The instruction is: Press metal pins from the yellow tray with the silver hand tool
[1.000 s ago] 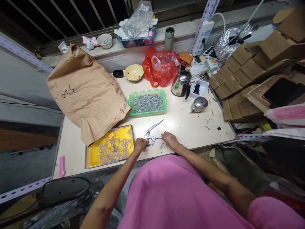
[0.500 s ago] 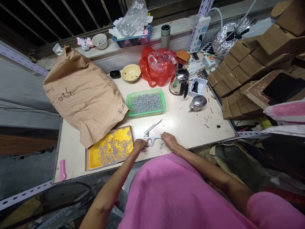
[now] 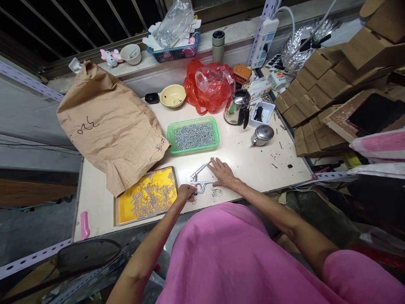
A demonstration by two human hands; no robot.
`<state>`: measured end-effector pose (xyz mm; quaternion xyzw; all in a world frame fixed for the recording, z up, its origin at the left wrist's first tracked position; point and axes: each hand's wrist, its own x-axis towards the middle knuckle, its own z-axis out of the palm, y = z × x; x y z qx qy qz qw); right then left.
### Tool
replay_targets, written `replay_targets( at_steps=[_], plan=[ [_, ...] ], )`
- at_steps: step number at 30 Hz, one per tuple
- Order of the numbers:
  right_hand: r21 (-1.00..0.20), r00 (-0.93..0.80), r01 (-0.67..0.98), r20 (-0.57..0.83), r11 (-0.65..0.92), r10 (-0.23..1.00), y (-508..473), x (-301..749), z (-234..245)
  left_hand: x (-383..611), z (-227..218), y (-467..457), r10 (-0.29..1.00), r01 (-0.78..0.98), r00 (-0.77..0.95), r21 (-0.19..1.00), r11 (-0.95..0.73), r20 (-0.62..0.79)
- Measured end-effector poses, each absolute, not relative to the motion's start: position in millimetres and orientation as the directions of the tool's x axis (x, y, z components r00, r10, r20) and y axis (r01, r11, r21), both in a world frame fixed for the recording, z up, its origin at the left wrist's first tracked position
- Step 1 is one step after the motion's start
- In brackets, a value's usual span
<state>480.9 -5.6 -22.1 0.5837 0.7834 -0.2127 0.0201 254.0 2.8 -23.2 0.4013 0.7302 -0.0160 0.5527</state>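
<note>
On the table in front of me lies a plier-like metal hand tool (image 3: 202, 184) with two grey handles spread apart and small dark and red parts at its head. My left hand (image 3: 186, 192) is closed in a pinch at the head end; its fingertips partly cover what they grip. My right hand (image 3: 224, 174) is open, fingers spread, palm down. Its fingertips touch the end of the upper handle (image 3: 201, 169), and its thumb lies by the end of the lower handle. Small clear bits (image 3: 217, 193) rest on the table below the right hand.
A yellow-lined tray (image 3: 126, 207) of metal pins sits left, under a brown paper sack (image 3: 110, 131). Behind the tool stands a green basket (image 3: 193, 149) full of small metal pieces. Farther back are a red plastic bag (image 3: 205, 90), a steel kettle (image 3: 236, 107) and a lidded pot (image 3: 262, 135).
My right hand has moved up from the lower handle's end to the upper handle's tip, its fingers spreading. The upper handle's tip has shifted slightly left. My left hand stays at the head.
</note>
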Motion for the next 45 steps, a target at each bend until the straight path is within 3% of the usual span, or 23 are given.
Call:
replay_targets(
  at_steps=[5,14,27,38,41,43,45],
  plan=[
    [-0.289,-0.405,0.9,-0.275,0.327,0.872,16,481,-24,255,-25,1,0.574,0.6,-0.077,0.422,0.68,-0.815],
    [-0.232,-0.401,0.909,-0.26,0.347,0.878,14,476,-24,254,-27,-5,0.585,0.564,-0.089,0.443,0.697,-0.806],
    [-0.359,-0.426,0.876,-0.259,0.323,0.867,3,491,-27,251,-26,-16,0.544,0.432,-0.041,0.476,0.766,-0.838],
    [-0.278,-0.425,0.892,-0.248,0.357,0.87,1,483,-24,253,-24,-21,0.552,0.435,-0.069,0.473,0.766,-0.831],
    [-0.259,-0.415,0.9,-0.259,0.351,0.872,-2,479,-26,255,-19,-26,0.631,0.616,-0.112,0.445,0.651,-0.768],
    [-0.257,-0.412,0.901,-0.255,0.349,0.875,-5,478,-29,262,-14,-30,0.807,0.796,-0.074,0.453,0.402,-0.586],
    [-0.254,-0.408,0.903,-0.244,0.348,0.88,-8,477,-32,275,-10,-32,0.93,0.897,0.108,0.438,0.061,-0.351]
  ],
)
